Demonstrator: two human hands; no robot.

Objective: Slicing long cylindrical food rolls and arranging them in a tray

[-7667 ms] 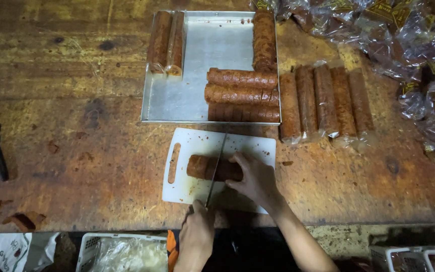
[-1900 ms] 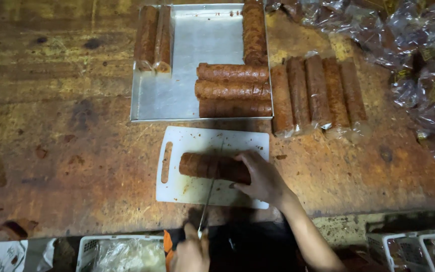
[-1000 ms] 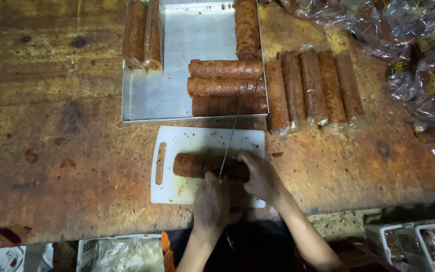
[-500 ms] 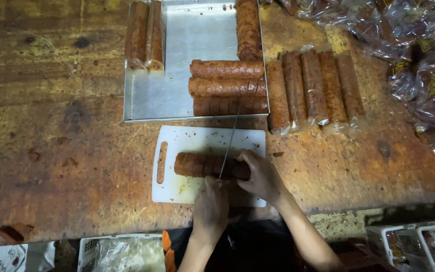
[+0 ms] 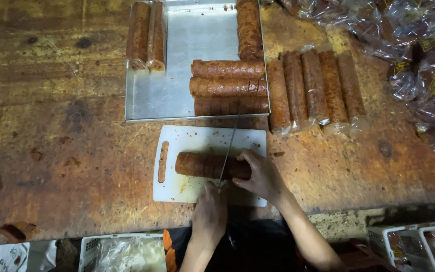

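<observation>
Fingers of our right hand are curled over the right end of the long reddish-brown cylindrical food roll, pinning it down, while our left hand is wrapped shut around the handle of the thin long-bladed knife, blade set across the roll just beside those fingertips. The roll lies lengthways across the middle of the white plastic cutting board, which sits on the worn brown wooden counter right in front of us. Judging by the faint cut lines already along it, we'd guess the roll is soft and a bit sticky, firm enough to hold its round shape but easy to squash, so holding it from the top near the cut with light pressure looks like the sensible spot. Behind the board there's the shallow rectangular metal tray holding more rolls, some looking sliced. Five plastic-wrapped brown rolls lie side by side on the counter to the tray's right, and crinkly clear plastic wrappers pile up in the far right corner.
</observation>
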